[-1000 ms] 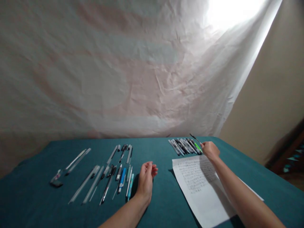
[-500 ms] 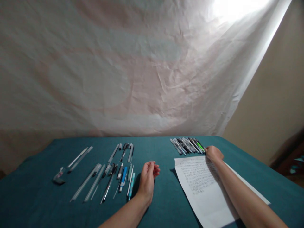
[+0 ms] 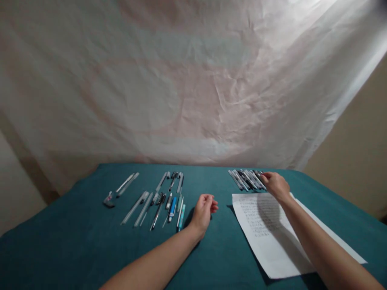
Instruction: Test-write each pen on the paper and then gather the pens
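Note:
My right hand [image 3: 276,185] reaches to the far right of the teal table [image 3: 223,249]. Its bent fingers rest on the right end of a tight row of dark and clear pens [image 3: 246,179], and whatever they pinch is hidden. A handwritten white sheet [image 3: 266,229] lies under that forearm. My left hand [image 3: 204,209] rests on its side on the cloth at mid-table. Its fingers are loosely curled and hold nothing. It lies just right of a spread of several pens and clear barrels [image 3: 165,201], closest to a teal pen [image 3: 181,212].
Two more clear pens [image 3: 127,183] and a small dark piece [image 3: 108,200] lie at the far left. A crumpled white sheet [image 3: 181,88] hangs behind the table. A beige wall [image 3: 356,153] stands to the right.
My right hand held a pen tilted above the row, then lowered it into the row's right end. The view has swung left and pulled back. The left hand has barely moved.

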A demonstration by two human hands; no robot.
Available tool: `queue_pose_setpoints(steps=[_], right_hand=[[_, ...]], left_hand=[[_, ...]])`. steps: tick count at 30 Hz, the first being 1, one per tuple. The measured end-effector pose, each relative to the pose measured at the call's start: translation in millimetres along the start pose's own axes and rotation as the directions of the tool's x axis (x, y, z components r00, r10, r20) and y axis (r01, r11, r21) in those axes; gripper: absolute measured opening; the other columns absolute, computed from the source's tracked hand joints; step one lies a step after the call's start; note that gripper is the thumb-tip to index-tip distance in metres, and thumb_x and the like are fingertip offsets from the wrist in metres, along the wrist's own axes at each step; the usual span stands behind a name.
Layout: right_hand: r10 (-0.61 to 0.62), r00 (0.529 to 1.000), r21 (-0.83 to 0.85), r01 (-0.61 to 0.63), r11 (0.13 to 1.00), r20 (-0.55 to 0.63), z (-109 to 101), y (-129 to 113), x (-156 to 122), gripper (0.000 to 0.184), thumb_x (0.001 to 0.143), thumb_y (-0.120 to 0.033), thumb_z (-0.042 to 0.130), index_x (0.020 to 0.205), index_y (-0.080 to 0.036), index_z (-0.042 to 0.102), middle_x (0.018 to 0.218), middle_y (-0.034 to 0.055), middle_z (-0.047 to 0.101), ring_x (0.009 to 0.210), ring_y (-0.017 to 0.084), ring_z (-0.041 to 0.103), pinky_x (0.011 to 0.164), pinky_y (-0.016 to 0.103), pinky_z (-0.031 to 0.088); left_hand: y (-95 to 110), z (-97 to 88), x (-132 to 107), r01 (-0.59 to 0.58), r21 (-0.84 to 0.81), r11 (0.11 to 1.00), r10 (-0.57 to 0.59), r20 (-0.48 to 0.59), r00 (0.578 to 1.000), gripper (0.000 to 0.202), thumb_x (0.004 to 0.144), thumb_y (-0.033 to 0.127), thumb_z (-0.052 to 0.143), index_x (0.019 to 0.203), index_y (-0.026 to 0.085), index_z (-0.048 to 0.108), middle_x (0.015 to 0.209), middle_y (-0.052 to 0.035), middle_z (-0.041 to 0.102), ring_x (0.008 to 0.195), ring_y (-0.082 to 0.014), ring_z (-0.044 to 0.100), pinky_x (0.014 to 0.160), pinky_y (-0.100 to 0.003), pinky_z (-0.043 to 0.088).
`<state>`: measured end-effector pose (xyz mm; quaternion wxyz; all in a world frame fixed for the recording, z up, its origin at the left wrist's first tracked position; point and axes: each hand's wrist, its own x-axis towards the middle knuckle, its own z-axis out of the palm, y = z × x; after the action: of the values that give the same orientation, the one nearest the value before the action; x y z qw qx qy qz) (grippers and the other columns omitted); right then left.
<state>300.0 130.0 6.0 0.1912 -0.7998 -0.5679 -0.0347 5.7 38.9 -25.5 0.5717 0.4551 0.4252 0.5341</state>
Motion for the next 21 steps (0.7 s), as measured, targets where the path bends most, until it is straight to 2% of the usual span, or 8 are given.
queue_pose_setpoints(steps=[3, 4, 6, 8, 10, 12, 16, 21], right_hand=[[-0.200, 0.977, 0.086, 0.193, 0.977, 0.076, -4.6, -41.3, -26.3, 0.032, 0.079, -0.042, 0.045, 0.093, -0.023, 0.066, 0.092, 0.0070, 0.067, 0.082, 0.019, 0.060, 0.062, 0.023, 0.038], [-0.321, 0.940, 0.150, 0.303, 0.941, 0.116, -5.1, -55.6, -38.5, 0.031, 0.080, -0.039, 0.045, 0.092, -0.020, 0.066, 0.089, 0.0077, 0.067, 0.079, 0.019, 0.060, 0.062, 0.022, 0.038], [-0.458, 0.879, 0.238, 0.420, 0.876, 0.135, -5.0, -83.3, -66.6, 0.029, 0.079, -0.036, 0.046, 0.090, -0.019, 0.066, 0.086, 0.0077, 0.067, 0.077, 0.018, 0.060, 0.063, 0.022, 0.039], [-0.583, 0.798, 0.303, 0.523, 0.797, 0.154, -3.7, -107.8, -96.5, 0.026, 0.079, -0.033, 0.047, 0.087, -0.019, 0.067, 0.083, 0.0069, 0.066, 0.078, 0.017, 0.059, 0.067, 0.023, 0.039], [-0.677, 0.714, 0.364, 0.590, 0.720, 0.181, -2.0, -128.1, -124.8, 0.022, 0.079, -0.029, 0.047, 0.084, -0.020, 0.067, 0.080, 0.0057, 0.064, 0.077, 0.016, 0.058, 0.068, 0.023, 0.039], [-0.757, 0.627, 0.416, 0.649, 0.637, 0.182, -1.1, -144.7, -149.3, 0.020, 0.080, -0.025, 0.048, 0.086, -0.020, 0.066, 0.082, 0.0049, 0.063, 0.078, 0.016, 0.057, 0.070, 0.023, 0.039], [-0.850, 0.513, 0.479, 0.719, 0.504, 0.124, -3.9, -170.6, -185.6, 0.021, 0.082, -0.020, 0.046, 0.095, -0.021, 0.062, 0.091, 0.0044, 0.060, 0.086, 0.016, 0.054, 0.076, 0.024, 0.039], [-0.926, 0.378, 0.488, 0.808, 0.329, -0.003, -5.1, -187.9, -214.4, 0.028, 0.088, -0.019, 0.037, 0.110, -0.021, 0.053, 0.110, 0.0048, 0.056, 0.093, 0.016, 0.049, 0.082, 0.029, 0.038]], left_hand=[[10.4, -0.2, -8.3, 0.065, 0.230, 0.971, -0.106, 0.172, 0.979, 0.023, 0.078, 0.030, 0.045, 0.092, 0.012, 0.049, 0.078, -0.0052, 0.058, 0.062, -0.0101, 0.055, 0.055, -0.021, 0.041], [16.4, -2.6, -11.0, 0.040, 0.318, 0.947, -0.121, 0.241, 0.963, 0.023, 0.076, 0.028, 0.046, 0.092, 0.012, 0.051, 0.079, -0.0055, 0.059, 0.062, -0.0107, 0.055, 0.054, -0.021, 0.041], [32.6, -12.2, -14.5, -0.090, 0.510, 0.855, -0.103, 0.337, 0.936, 0.022, 0.074, 0.027, 0.049, 0.090, 0.013, 0.056, 0.078, -0.0052, 0.061, 0.065, -0.0127, 0.056, 0.057, -0.022, 0.042], [52.8, -28.2, -13.9, -0.242, 0.691, 0.681, -0.056, 0.379, 0.924, 0.020, 0.073, 0.025, 0.050, 0.086, 0.015, 0.060, 0.078, -0.0042, 0.064, 0.071, -0.0143, 0.057, 0.063, -0.024, 0.043], [72.5, -48.7, -9.2, -0.295, 0.835, 0.464, -0.005, 0.336, 0.942, 0.018, 0.074, 0.022, 0.048, 0.083, 0.016, 0.063, 0.080, -0.0039, 0.065, 0.075, -0.0148, 0.058, 0.068, -0.023, 0.042], [86.5, -70.1, -2.3, -0.216, 0.949, 0.230, 0.044, 0.212, 0.976, 0.018, 0.074, 0.019, 0.048, 0.081, 0.017, 0.064, 0.081, -0.0039, 0.066, 0.077, -0.0147, 0.059, 0.069, -0.023, 0.042], [89.9, -102.4, 8.8, -0.130, 0.983, 0.127, 0.074, 0.121, 0.990, 0.017, 0.071, 0.016, 0.051, 0.082, 0.016, 0.064, 0.085, -0.0070, 0.066, 0.083, -0.0168, 0.058, 0.074, -0.024, 0.041], [77.2, -113.4, 11.4, -0.099, 0.993, 0.070, 0.080, 0.093, 0.992, 0.018, 0.072, 0.019, 0.053, 0.088, 0.018, 0.062, 0.090, -0.0063, 0.065, 0.084, -0.0161, 0.058, 0.073, -0.023, 0.041]])
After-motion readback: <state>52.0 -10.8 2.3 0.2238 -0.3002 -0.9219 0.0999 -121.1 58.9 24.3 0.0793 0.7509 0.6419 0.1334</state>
